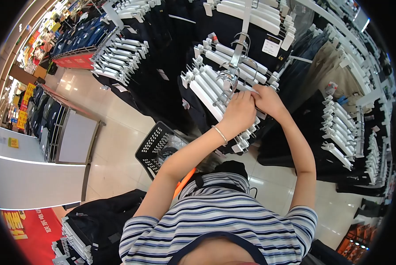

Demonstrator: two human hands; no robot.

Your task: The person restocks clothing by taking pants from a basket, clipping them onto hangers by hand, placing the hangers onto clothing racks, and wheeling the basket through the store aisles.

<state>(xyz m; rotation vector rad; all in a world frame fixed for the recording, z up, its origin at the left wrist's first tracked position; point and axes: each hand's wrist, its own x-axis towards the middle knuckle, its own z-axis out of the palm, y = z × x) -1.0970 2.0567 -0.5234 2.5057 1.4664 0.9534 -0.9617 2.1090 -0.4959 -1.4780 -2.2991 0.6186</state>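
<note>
White clip hangers with dark trousers hang in a tight row from a metal rail arm, straight ahead of me. My left hand, with a bracelet on its wrist, is closed at the near part of this row, its fingers curled over a white hanger. Right beside it, almost touching, my right hand is closed with its thumb and fingers pinched on a hanger near the rail. The fingertips of both hands are partly hidden among the hangers and hooks.
A black perforated basket stands on the tiled floor to my left front. More racks of trousers on white hangers stand at the right. Dark garments hang at lower left, near a white counter. Folded jeans lie at the far left.
</note>
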